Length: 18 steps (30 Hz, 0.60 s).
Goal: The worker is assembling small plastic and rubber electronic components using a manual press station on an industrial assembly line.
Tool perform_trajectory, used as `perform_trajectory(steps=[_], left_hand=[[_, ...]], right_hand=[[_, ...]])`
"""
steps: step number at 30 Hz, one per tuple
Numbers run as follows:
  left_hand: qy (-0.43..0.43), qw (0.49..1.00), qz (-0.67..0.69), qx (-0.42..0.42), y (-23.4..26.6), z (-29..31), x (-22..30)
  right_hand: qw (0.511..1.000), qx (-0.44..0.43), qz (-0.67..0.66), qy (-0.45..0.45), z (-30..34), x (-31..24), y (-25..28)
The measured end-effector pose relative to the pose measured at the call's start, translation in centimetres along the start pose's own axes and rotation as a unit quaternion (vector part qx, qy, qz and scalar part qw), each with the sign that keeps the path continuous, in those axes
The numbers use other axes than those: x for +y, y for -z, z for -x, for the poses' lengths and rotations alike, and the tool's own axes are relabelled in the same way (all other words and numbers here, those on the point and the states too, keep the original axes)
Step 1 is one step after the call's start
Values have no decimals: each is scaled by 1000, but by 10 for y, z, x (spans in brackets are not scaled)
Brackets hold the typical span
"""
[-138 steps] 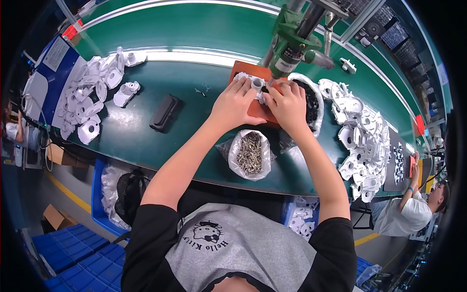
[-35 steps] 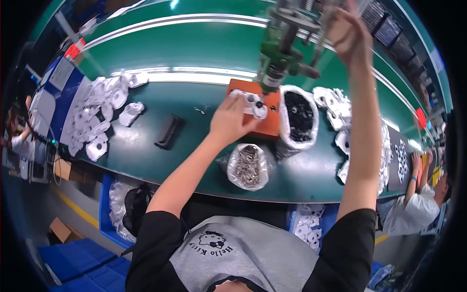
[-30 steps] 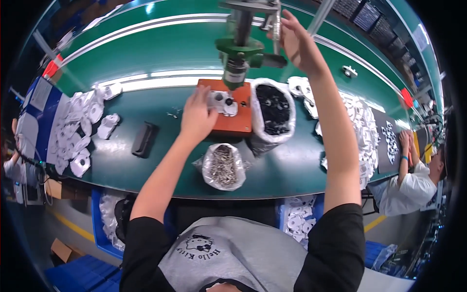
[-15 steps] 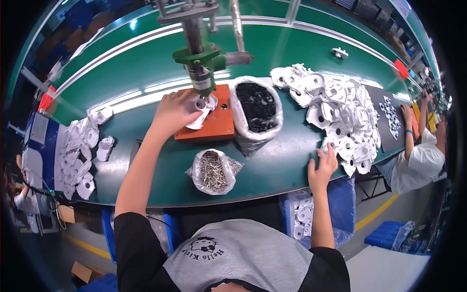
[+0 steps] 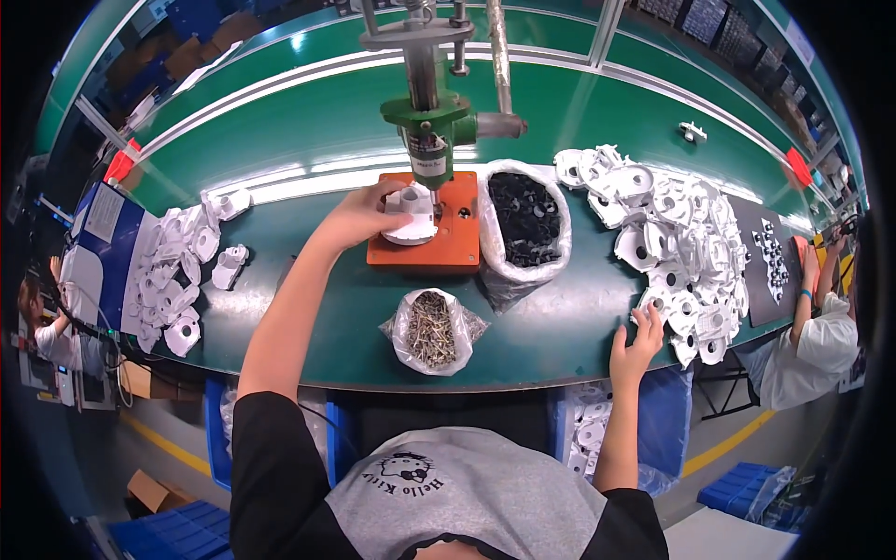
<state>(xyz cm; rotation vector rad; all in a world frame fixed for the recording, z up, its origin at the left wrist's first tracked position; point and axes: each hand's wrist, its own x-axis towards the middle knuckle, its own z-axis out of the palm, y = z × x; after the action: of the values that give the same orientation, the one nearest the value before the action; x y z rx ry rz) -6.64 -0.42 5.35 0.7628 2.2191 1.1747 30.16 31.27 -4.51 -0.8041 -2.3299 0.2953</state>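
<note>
My left hand (image 5: 366,215) grips a white moulded plastic part (image 5: 411,222) between thumb and fingers. The part is over the left side of an orange block (image 5: 457,254), close beside the lower end of a green press head (image 5: 429,140). Some of its left side is hidden by my fingers. At the near edge of a pile of white plastic parts (image 5: 695,247), my right hand (image 5: 637,348) is open, thumb and fingers apart. Its fingertips reach the nearest parts; whether they press on one I cannot tell.
A clear bag of small metal pins or screws (image 5: 431,331) stands near the table's front edge. Beside the block is a bag of black pieces (image 5: 525,219). More white parts (image 5: 173,271) lie at left. Blue bins (image 5: 667,420) sit below. A co-worker (image 5: 807,341) is at right.
The white part in my left hand has turned and shifted left, out from beneath the press head. My right hand stays at the pile's near edge. The whole view has swung slightly.
</note>
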Motion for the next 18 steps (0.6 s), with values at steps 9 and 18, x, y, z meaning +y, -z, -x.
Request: perform_trajectory(steps=[9,18], left_hand=[[-41,999,22,16,-7,6,18],[-26,990,139,20,-5,15,19]], right_hand=[[1000,-10,-10,-12,1,-1,2],[1000,-11,-8,-20,1,-2,4]])
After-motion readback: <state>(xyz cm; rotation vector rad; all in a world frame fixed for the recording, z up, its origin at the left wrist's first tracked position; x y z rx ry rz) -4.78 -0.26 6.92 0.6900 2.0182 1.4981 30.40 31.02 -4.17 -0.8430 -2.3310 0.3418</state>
